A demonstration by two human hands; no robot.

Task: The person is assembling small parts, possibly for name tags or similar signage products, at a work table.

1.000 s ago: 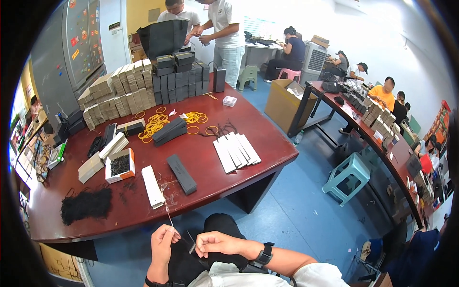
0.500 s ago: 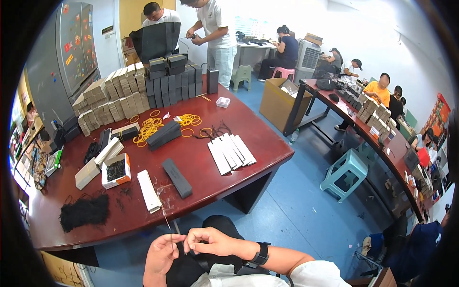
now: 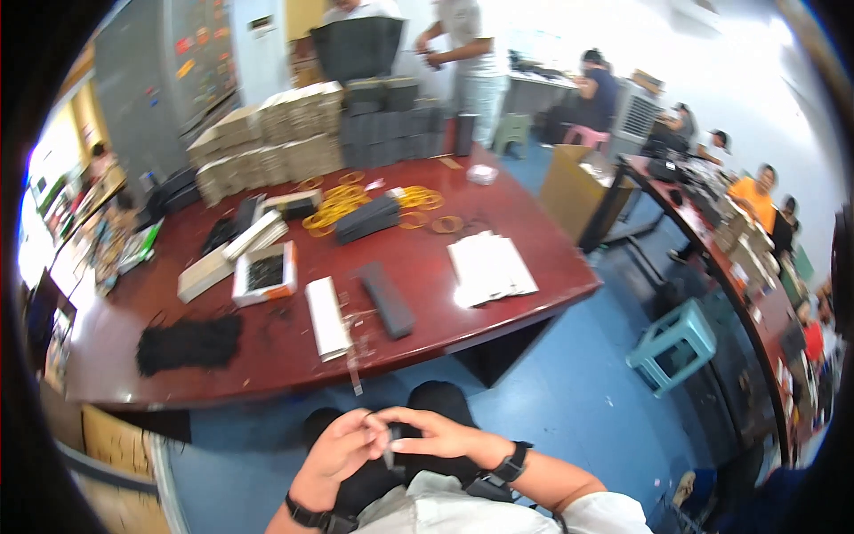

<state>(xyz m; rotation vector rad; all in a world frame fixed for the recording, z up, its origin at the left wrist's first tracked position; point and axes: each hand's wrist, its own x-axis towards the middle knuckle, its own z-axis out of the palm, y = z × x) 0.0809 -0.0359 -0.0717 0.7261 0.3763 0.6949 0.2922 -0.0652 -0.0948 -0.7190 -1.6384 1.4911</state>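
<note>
Close together above my lap, my left hand [image 3: 349,441] and my right hand [image 3: 438,436] meet at the fingertips. The left fingers are curled in a pinch. The right thumb and forefinger close in from the other side. Between them shows a small, thin, dark-grey piece [image 3: 389,456], too blurred to name. On the table edge just ahead lie a stack of narrow white cards [image 3: 327,319] and a dark-grey block [image 3: 386,300]. A thin pale strip [image 3: 356,376] hangs over the edge there.
The red-brown table [image 3: 498,329] carries a bundle of black cords [image 3: 189,343], a white box of black bits [image 3: 265,274], yellow rubber bands [image 3: 336,211], fanned white cards [image 3: 491,267] and stacked grey-brown blocks [image 3: 267,160]. A pale blue stool [image 3: 676,345] stands right. People work around.
My view has turned, so the table sits further right and higher in the picture. My hands remain fingertip to fingertip; the left fingers are now more curled, and the left wristband has come into view.
</note>
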